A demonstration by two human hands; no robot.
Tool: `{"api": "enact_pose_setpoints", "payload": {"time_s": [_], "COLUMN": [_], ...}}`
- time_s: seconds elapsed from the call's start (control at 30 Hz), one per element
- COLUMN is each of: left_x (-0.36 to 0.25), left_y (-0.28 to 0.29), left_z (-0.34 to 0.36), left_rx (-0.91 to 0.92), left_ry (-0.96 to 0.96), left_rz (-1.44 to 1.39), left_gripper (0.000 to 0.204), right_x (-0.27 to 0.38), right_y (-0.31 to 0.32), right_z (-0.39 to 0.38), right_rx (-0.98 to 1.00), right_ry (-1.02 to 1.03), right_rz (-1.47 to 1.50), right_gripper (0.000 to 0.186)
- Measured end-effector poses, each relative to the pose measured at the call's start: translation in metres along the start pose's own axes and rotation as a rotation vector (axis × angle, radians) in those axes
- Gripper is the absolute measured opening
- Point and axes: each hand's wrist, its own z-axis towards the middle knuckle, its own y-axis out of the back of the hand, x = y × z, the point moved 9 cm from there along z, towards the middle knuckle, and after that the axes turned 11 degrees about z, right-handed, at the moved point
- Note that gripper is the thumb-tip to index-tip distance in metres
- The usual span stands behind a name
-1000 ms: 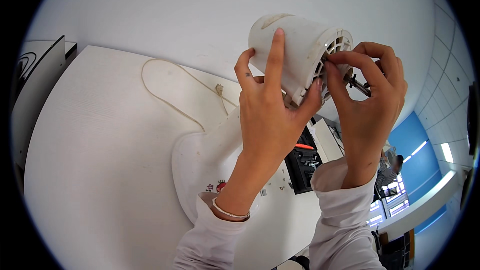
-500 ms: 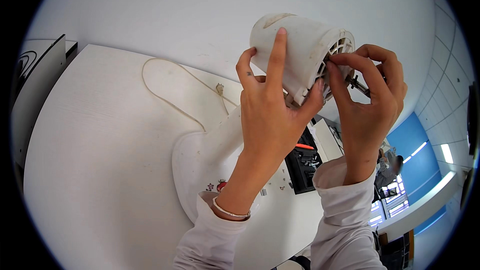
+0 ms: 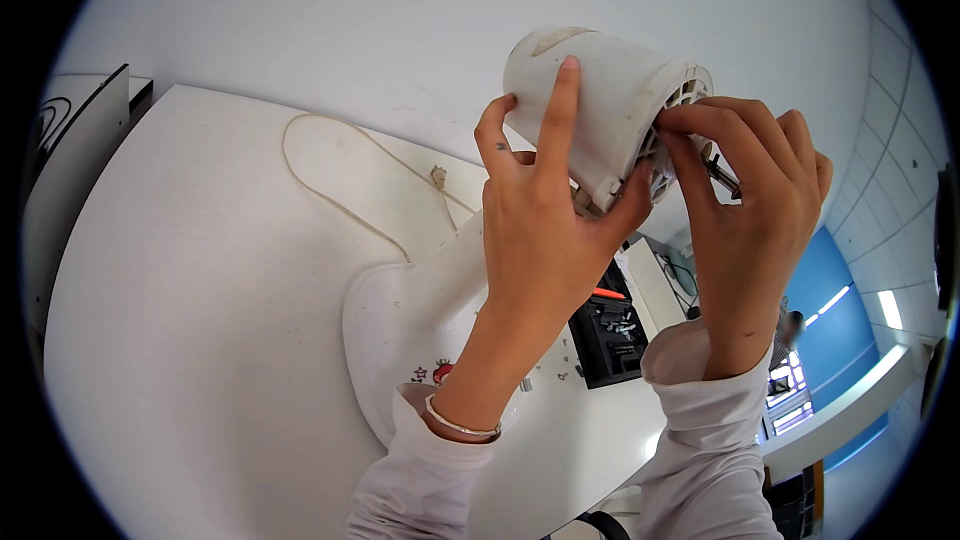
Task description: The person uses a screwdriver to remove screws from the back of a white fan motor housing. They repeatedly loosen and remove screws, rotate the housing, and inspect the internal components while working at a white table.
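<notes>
A white fan motor housing (image 3: pixel 618 65) stands raised on a white stand with a wide base (image 3: pixel 372 340). My left hand (image 3: pixel 540 240) is wrapped round the side of the housing, its index finger stretched along the shell and its thumb near the slotted front rim. At that front, my right hand (image 3: pixel 755 200) has thumb and index finger pressed close together against the slotted face. Whatever those fingertips may hold is hidden. A metal shaft (image 3: pixel 722 178) sticks out of the front, just behind my right fingers.
A pale cord (image 3: pixel 345 208) with a plug (image 3: pixel 438 177) lies on the white table (image 3: pixel 200 270). Small screws (image 3: pixel 563 375) are scattered right of the base, beside a black tool case (image 3: pixel 605 355) with an orange-handled tool (image 3: pixel 608 293). The wall rises close behind.
My right hand has turned, its wrist and forearm shifting right while the fingertips stay at the housing's front. The housing has moved very slightly right; my left hand keeps its grip.
</notes>
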Motion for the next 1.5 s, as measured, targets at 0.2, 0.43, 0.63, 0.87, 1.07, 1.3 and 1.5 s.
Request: {"api": "enact_pose_setpoints", "payload": {"time_s": [0.2, 0.43, 0.63, 0.87, 1.07, 1.3, 1.5], "left_x": [-0.001, 0.001, 0.001, -0.002, 0.001, 0.000, -0.002], "left_y": [0.002, 0.000, 0.000, 0.001, 0.001, 0.002, 0.002], "left_z": [0.001, 0.000, 0.001, 0.000, 0.001, 0.000, -0.001], "left_rx": [-0.012, -0.025, -0.017, 0.023, -0.027, 0.004, 0.011], "left_ry": [-0.035, -0.018, -0.013, 0.036, -0.013, 0.033, 0.028], "left_rz": [0.018, 0.012, 0.025, -0.084, 0.018, -0.061, -0.057], "left_gripper": [0.081, 0.081, 0.081, 0.072, 0.081, 0.073, 0.073], "right_x": [-0.001, -0.005, -0.005, 0.000, -0.003, -0.004, -0.002], "right_y": [-0.001, 0.003, 0.001, -0.002, -0.003, 0.005, 0.004], "right_z": [0.001, -0.004, -0.004, -0.003, -0.004, -0.010, -0.013], "right_rx": [0.047, -0.024, -0.009, 0.002, -0.061, -0.120, -0.118], "right_ry": [-0.036, -0.086, -0.075, -0.062, 0.007, -0.053, -0.153], "right_rz": [-0.022, -0.022, -0.035, -0.034, 0.061, -0.040, -0.065], "right_gripper": [0.014, 0.014, 0.012, 0.013, 0.017, 0.014, 0.013]}}
